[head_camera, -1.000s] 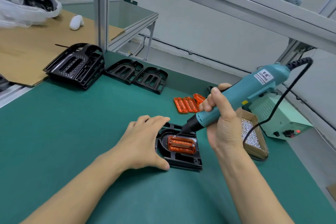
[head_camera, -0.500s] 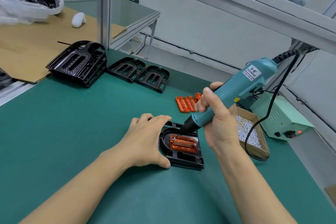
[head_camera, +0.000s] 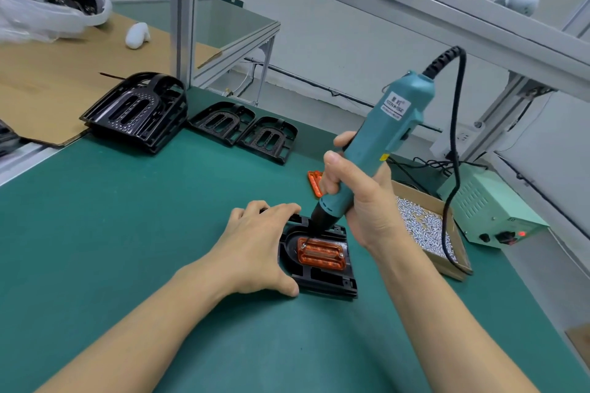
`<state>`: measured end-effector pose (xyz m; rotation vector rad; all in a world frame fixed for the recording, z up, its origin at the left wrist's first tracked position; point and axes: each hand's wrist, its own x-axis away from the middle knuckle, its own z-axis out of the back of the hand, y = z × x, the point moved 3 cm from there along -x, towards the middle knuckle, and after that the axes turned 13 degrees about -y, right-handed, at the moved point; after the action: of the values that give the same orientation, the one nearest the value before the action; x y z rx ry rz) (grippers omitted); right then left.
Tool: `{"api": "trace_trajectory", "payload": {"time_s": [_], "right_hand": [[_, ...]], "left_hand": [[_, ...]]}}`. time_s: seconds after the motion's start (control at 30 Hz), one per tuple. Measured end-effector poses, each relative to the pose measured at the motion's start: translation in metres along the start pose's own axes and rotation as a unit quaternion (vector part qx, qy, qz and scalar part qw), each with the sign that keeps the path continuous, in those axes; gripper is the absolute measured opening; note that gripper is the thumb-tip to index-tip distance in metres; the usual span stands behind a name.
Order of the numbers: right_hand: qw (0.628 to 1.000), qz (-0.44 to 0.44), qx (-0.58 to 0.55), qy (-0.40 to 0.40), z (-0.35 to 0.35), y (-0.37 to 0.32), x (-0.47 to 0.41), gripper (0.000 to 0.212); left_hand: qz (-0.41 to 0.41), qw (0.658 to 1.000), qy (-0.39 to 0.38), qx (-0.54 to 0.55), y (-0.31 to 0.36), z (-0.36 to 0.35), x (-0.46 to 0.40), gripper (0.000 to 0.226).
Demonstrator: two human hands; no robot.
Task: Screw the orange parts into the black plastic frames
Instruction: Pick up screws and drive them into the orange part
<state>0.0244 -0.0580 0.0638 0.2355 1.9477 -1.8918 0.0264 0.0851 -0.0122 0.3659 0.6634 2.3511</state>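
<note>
Left hand (head_camera: 255, 246) lies spread against the black frame (head_camera: 319, 277) at nine o'clock while the right hand (head_camera: 360, 201) grips the screwdriver (head_camera: 376, 143), its tip on the orange part (head_camera: 322, 254).

2 bare forearms, entering from 6 o'clock, no sleeves, no gloves, no rings or watch visible. Left hand (head_camera: 255, 249) toward 9 o'clock, right hand (head_camera: 360, 201) toward 3 o'clock; short, unpainted nails.
</note>
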Motion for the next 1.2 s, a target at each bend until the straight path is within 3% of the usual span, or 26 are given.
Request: {"api": "trace_trajectory", "payload": {"time_s": [0.2,0.5,0.7,0.93,1.2], "right_hand": [[0.996,0.018,-0.004,-0.088,-0.004,0.0,-0.002,0.021],[0.988,0.0,0.06,-0.143,-0.023,-0.001,-0.008,0.02],[0.991,0.005,0.064,-0.12,-0.022,-0.001,-0.008,0.02],[1.0,-0.004,-0.001,-0.005,-0.001,0.005,-0.001,0.028],[0.997,-0.001,-0.012,-0.071,-0.004,0.002,0.002,0.018]], "left_hand": [[0.023,0.999,-0.014,0.018,-0.003,-0.001,-0.002,0.12],[0.043,0.999,-0.021,0.025,-0.007,-0.003,-0.003,0.114],[0.036,0.998,-0.02,0.038,-0.009,-0.003,-0.003,0.112],[0.035,0.999,-0.021,0.033,-0.007,-0.004,-0.002,0.113],[0.039,0.999,-0.02,0.027,-0.007,-0.003,-0.002,0.114]]}}
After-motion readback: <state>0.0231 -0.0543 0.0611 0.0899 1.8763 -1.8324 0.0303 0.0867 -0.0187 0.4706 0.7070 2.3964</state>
